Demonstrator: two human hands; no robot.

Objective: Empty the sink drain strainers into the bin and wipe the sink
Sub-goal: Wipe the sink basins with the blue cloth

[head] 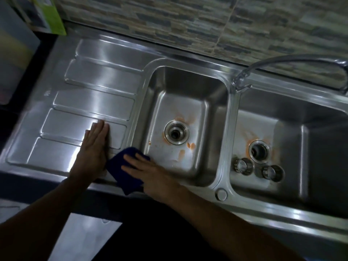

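A steel double sink (228, 117) with a ribbed drainboard (90, 102) on its left fills the view. My left hand (95, 146) lies flat on the drainboard with straight fingers. My right hand (145, 170) presses flat on a dark blue cloth (122, 166) at the front rim, between the drainboard and the left basin. Orange stains ring the open drain (177, 132) of the left basin and the open drain (259, 151) of the right basin. Two steel strainer baskets (243, 166) (271, 171) lie on their sides on the right basin's floor.
A curved tap (243, 76) reaches over the divider between the basins. A green-edged box (50, 17) stands at the back left against the stone-pattern wall tiles. A small round cap (221, 194) sits on the front rim.
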